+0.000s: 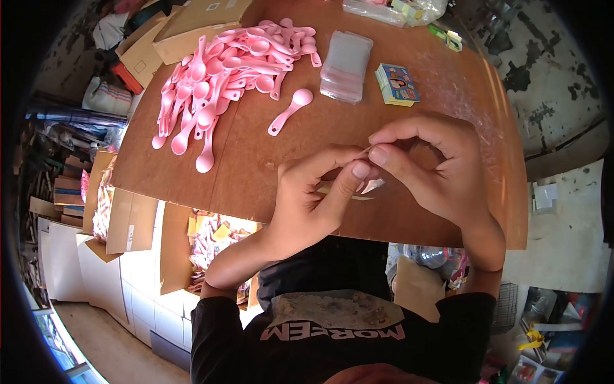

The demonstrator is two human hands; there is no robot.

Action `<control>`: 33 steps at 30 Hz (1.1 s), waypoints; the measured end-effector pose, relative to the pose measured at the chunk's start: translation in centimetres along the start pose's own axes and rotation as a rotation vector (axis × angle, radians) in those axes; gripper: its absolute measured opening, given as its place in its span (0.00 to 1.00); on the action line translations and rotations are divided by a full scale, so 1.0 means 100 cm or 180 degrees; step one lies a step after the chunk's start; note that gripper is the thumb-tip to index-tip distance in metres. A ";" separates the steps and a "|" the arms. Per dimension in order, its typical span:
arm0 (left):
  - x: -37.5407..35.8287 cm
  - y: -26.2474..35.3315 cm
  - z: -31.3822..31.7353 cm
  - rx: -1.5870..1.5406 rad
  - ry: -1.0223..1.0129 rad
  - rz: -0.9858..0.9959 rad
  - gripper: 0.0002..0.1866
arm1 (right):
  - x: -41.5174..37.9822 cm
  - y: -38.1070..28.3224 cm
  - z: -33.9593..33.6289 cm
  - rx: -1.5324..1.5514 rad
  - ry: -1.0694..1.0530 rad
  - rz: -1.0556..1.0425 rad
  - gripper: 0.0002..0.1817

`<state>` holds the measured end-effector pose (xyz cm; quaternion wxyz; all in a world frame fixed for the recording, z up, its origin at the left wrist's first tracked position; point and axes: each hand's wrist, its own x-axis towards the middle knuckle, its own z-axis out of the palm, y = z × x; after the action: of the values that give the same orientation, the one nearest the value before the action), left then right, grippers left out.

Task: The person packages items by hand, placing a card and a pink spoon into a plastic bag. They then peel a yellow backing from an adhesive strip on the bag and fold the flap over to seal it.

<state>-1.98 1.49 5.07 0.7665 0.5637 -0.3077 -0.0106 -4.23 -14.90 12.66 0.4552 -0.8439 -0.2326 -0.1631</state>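
My left hand (318,191) and my right hand (441,165) meet above the front part of the brown table, fingertips close together. Both are closed in a pinch on a small clear plastic bag (372,185), mostly hidden behind the fingers. A thin yellowish edge, like a card's, shows under my left hand. Beyond the hands lie a single pink spoon (291,111), a stack of clear plastic bags (346,66) and a stack of colourful printed cards (397,84). To the left is a large heap of pink spoons (224,70).
The brown table (249,169) carries a green cutter-like tool (446,37) and a plastic packet (377,13) at its far side. Cardboard boxes (201,29) stand at the far left. Below the front edge, an open carton (176,246) holds many small wrapped items.
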 end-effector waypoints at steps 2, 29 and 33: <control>0.004 0.004 0.000 0.0125 0.0046 -0.0295 0.08 | 0.001 -0.003 0.000 -0.0523 0.0325 -0.0030 0.07; 0.014 0.027 -0.006 0.2345 -0.1280 0.0305 0.08 | -0.006 0.006 -0.020 -0.1760 -0.0159 -0.0754 0.10; 0.012 0.023 -0.005 0.1919 -0.1027 -0.0018 0.10 | -0.009 0.003 -0.020 -0.1455 0.0072 -0.0778 0.10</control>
<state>-1.49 2.34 7.54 0.5067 0.7568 -0.4127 -0.0102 -4.93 -16.98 13.13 0.2322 -0.8885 -0.2849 -0.2746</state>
